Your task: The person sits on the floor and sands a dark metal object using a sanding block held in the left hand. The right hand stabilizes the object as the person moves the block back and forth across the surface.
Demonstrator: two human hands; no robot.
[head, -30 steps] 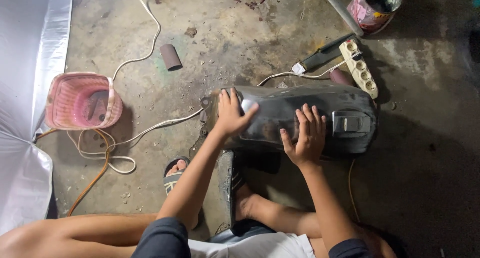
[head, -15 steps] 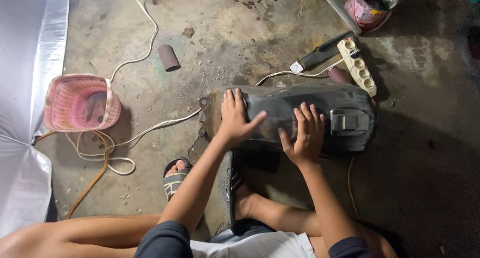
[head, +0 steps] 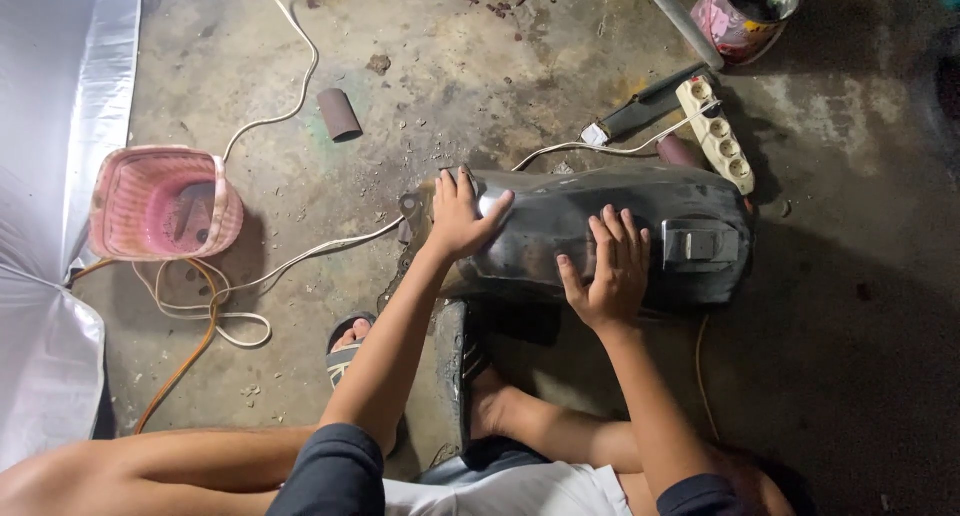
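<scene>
Both hands lie flat atop what seems a black fender.

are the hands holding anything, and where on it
Neither grips anything: left hand lies flat on the left end of the black motorcycle panel, right hand flat on its middle.

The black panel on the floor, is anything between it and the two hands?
No. Both the left hand and the right hand lie flat on the black panel, palms against its surface, with nothing visible in between.
</scene>
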